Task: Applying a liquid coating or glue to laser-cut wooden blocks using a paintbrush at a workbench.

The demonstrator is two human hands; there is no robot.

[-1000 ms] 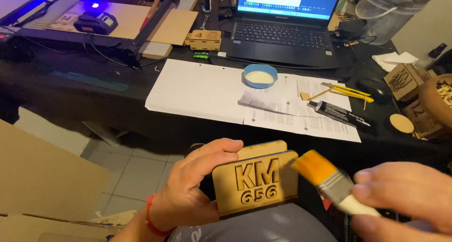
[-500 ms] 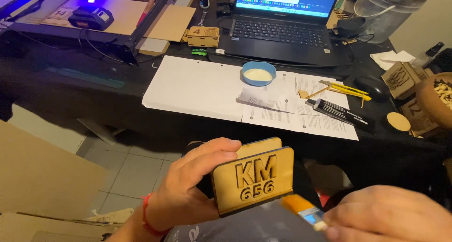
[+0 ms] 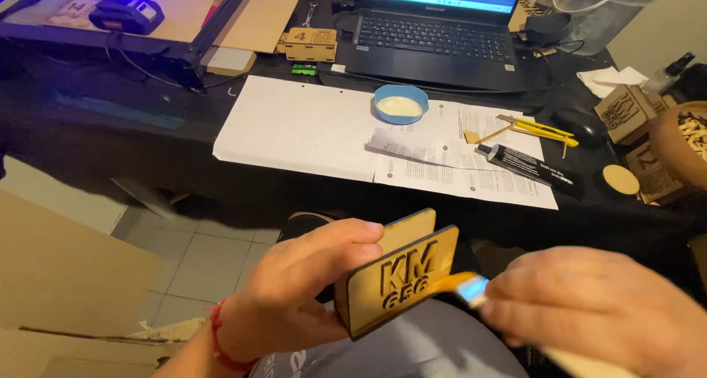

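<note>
Clamped between thumb and fingers, the left hand [image 3: 294, 297] holds one wooden plaque [image 3: 394, 282] upright over the lap, below the table edge. Closed around a brush [image 3: 460, 284], the right hand [image 3: 589, 312] lays its orange bristles against the plaque's raised face. One blue bowl [image 3: 400, 103] on the table [image 3: 110, 139] holds a pale paste. Beside it lie paper sheets [image 3: 302, 128], one black tube [image 3: 526, 168] and one yellow knife [image 3: 537, 130]. One laptop [image 3: 442, 39] sits behind. Open floor lies left of the knees.
</note>
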